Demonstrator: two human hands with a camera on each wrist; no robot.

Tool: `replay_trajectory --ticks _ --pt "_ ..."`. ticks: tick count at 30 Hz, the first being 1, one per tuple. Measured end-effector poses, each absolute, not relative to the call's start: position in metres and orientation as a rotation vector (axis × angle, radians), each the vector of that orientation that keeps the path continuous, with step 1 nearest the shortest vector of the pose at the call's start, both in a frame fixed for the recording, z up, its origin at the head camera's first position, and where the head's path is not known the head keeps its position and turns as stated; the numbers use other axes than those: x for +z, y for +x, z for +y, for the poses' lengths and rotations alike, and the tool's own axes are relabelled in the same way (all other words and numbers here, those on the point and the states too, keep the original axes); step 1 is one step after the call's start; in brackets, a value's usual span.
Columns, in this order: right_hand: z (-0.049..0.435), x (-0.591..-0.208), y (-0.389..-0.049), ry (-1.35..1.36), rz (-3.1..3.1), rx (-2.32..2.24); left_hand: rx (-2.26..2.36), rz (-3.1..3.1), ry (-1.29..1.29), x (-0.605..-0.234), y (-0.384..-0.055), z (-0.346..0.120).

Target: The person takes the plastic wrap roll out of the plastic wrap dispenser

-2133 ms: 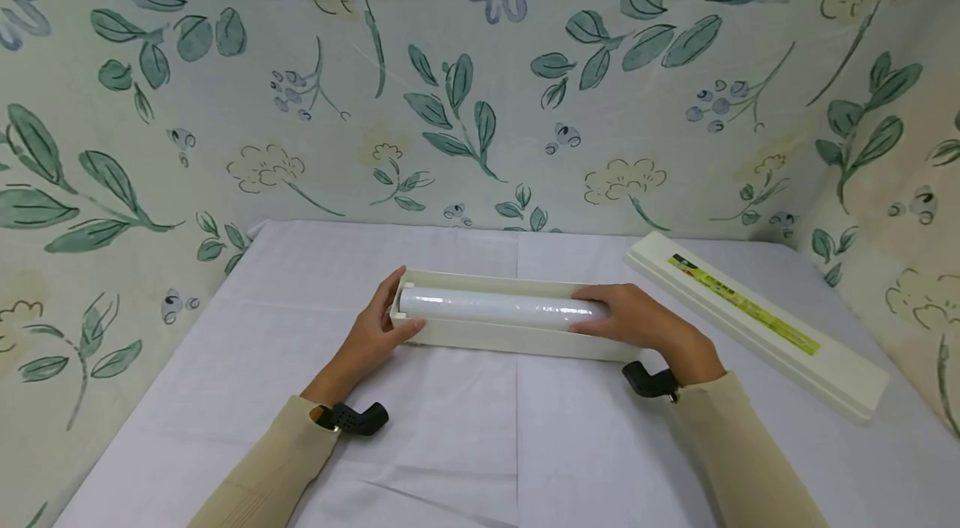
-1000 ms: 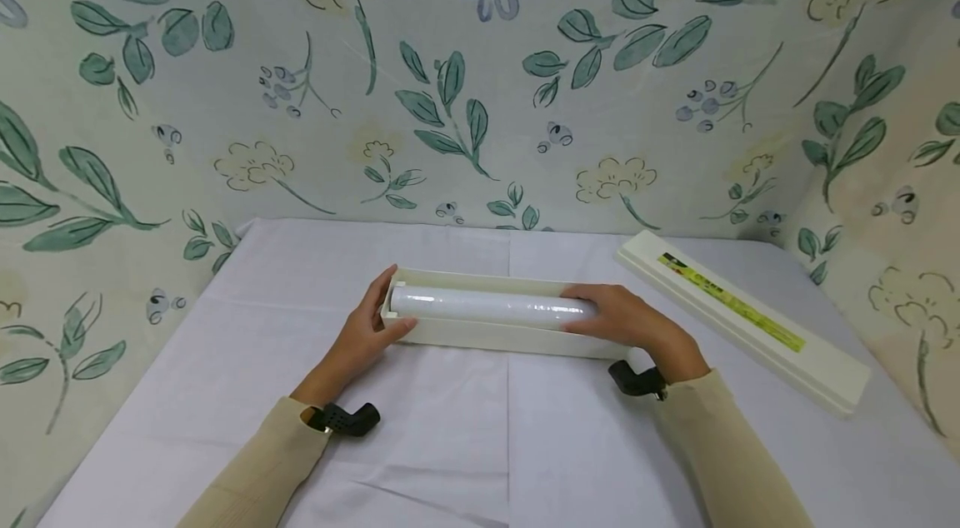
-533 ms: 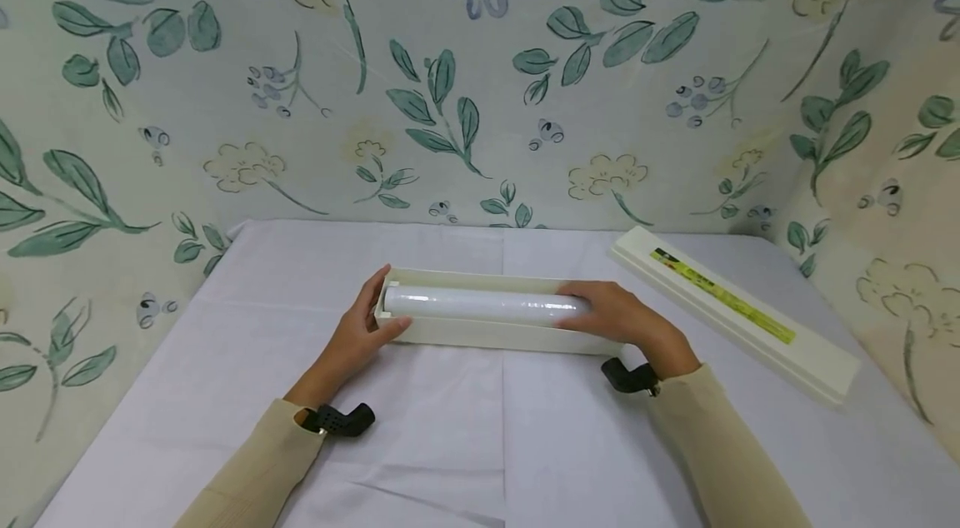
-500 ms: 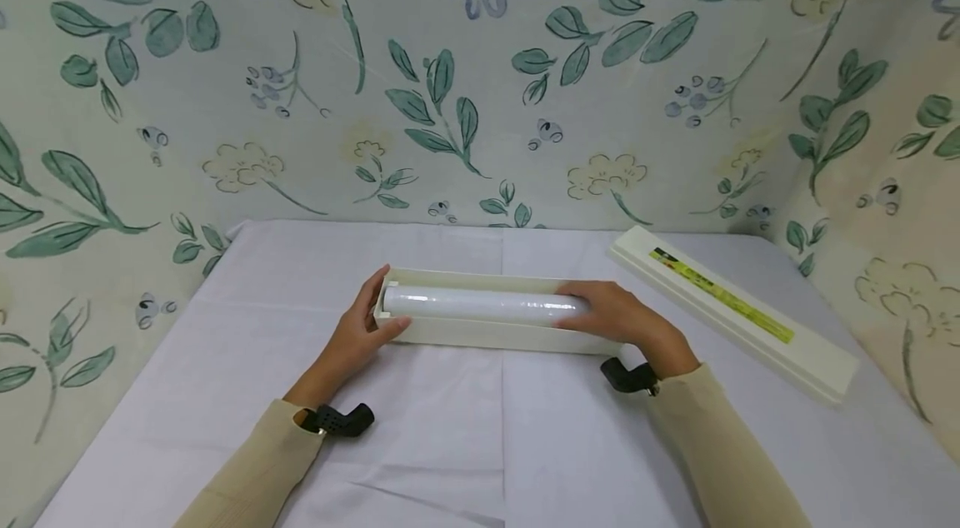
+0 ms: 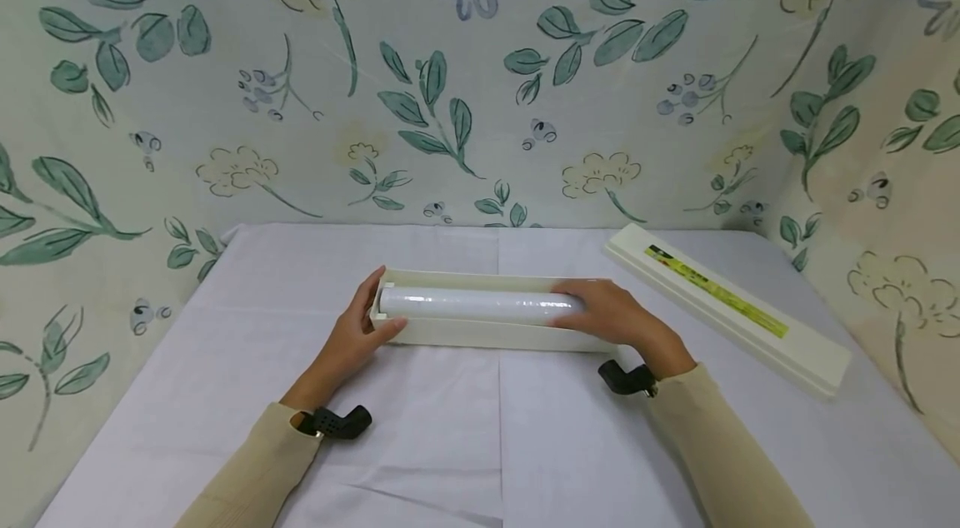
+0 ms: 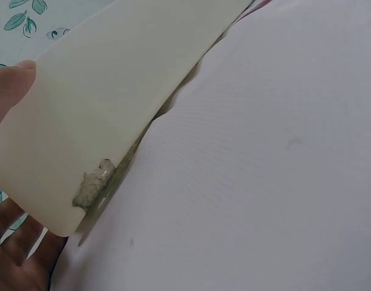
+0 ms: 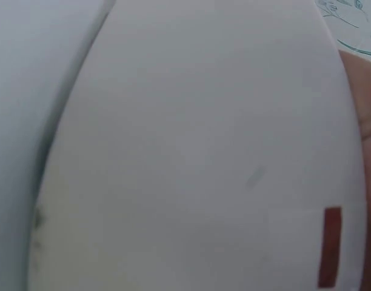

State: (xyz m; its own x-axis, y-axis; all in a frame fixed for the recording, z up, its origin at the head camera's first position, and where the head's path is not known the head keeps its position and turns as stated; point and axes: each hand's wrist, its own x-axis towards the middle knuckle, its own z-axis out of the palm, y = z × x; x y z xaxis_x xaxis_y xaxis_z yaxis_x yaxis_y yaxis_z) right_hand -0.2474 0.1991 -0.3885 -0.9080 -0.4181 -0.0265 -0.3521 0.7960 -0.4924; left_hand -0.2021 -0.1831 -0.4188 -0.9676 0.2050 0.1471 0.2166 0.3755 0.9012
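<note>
- On white tablecloth (image 5: 420, 411), mid-table: open cream box (image 5: 480, 335), running left to right.
- Glossy white roll (image 5: 465, 303) lies lengthwise inside it, right end hidden.
- Left hand (image 5: 360, 326): grips box's left end, thumb on front wall.
- Right hand (image 5: 611, 311): holds roll near right end, thumb and fingers on opposite sides.
- Right of box, apart: cream lid (image 5: 727, 313), set diagonally, yellow label (image 5: 716, 291) up.
- Behind: floral backdrop (image 5: 442, 74).

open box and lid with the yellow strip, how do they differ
The left hand grips one end of the box; no hand touches the lid. The box lies nearly crosswise; the lid lies diagonally. The lid bears a yellow strip; none shows on the box. Both are long and off-white.
</note>
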Motion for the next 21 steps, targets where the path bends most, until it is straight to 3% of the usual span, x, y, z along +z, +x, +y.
replay_trajectory --ticks 21 --pt "0.1945 -0.3885 -0.2428 -0.630 2.890 -0.744 -1.714 -2.577 -0.417 -0.4175 -0.2011 -0.1823"
